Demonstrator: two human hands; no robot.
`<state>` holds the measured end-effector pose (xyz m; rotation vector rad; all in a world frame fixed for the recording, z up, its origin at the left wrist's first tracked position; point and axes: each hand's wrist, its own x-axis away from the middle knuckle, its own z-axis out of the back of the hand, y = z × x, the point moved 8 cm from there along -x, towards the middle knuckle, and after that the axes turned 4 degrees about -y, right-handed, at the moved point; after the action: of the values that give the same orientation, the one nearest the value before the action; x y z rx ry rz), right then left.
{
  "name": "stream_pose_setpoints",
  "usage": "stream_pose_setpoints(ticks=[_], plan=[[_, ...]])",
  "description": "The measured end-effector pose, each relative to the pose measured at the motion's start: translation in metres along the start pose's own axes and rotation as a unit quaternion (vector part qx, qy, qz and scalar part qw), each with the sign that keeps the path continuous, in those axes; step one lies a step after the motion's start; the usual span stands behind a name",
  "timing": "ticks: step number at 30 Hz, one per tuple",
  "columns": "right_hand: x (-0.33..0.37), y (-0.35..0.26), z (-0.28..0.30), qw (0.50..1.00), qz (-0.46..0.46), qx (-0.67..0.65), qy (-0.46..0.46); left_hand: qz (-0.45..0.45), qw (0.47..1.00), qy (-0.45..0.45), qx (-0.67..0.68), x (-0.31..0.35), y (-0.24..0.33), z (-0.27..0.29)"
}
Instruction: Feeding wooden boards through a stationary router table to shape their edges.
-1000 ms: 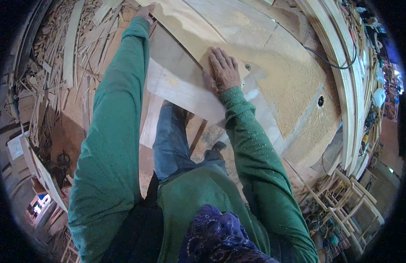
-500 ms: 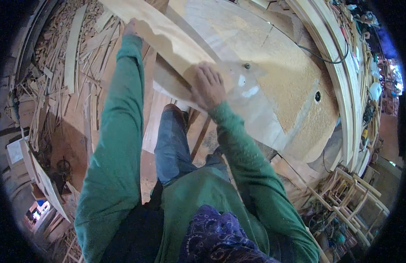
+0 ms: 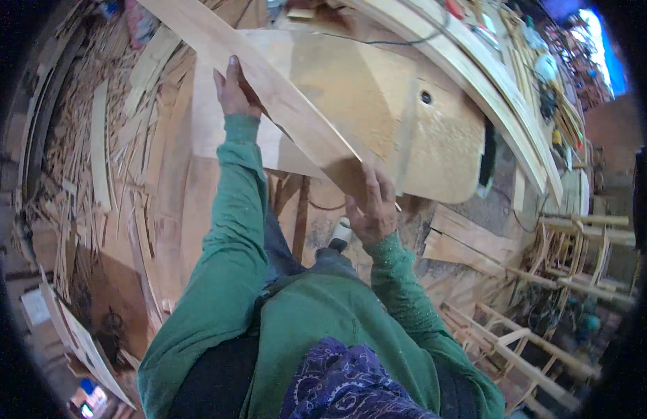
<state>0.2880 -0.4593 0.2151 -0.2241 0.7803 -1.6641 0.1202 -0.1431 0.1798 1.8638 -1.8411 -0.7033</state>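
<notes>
A long pale wooden board [image 3: 267, 84] runs slantwise from the far left toward me, above the worktable [image 3: 316, 59]. My left hand [image 3: 238, 94] holds its near-side edge partway along, with some fingers hidden behind the wood. At the board's near right end, my right hand [image 3: 372, 206] grips the end, its fingers lying over the edge. The underside of the board and the parts of my hands behind it are hidden.
Sawdust covers the worktable, which has a round dark hole [image 3: 426, 97]. Long curved planks [image 3: 470, 80] lie beyond it on the right. Heaped wood offcuts [image 3: 65, 164] fill the left side. Wooden frames [image 3: 526, 349] stand at the lower right; a cable [image 3: 400, 43] crosses behind the table.
My right hand has gone from resting on the board's face to gripping its near end. My left hand has shifted along the edge toward me. The view has turned to the right.
</notes>
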Motion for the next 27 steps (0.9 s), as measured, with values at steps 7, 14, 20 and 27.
stream_pose_setpoints(ticks=[7, 14, 20, 27], plan=[[0.128, 0.094, 0.124, 0.972, -0.177, 0.129, 0.084, 0.127, 0.99, -0.06, -0.001, 0.146, -0.143, -0.138], [0.313, 0.185, 0.141, 0.912, -0.363, -0.004, 0.19, 0.308, 0.891, -0.333, -0.003, 0.334, -0.25, -0.27], [0.458, 0.188, 0.143, 0.708, -0.55, -0.176, 0.406, 0.455, 0.595, -0.662, -0.032, 0.516, -0.287, -0.312], [0.555, 0.223, 0.132, 0.559, -0.671, -0.055, 0.485, 0.46, 0.367, -0.779, -0.218, 0.598, -0.293, -0.183]])
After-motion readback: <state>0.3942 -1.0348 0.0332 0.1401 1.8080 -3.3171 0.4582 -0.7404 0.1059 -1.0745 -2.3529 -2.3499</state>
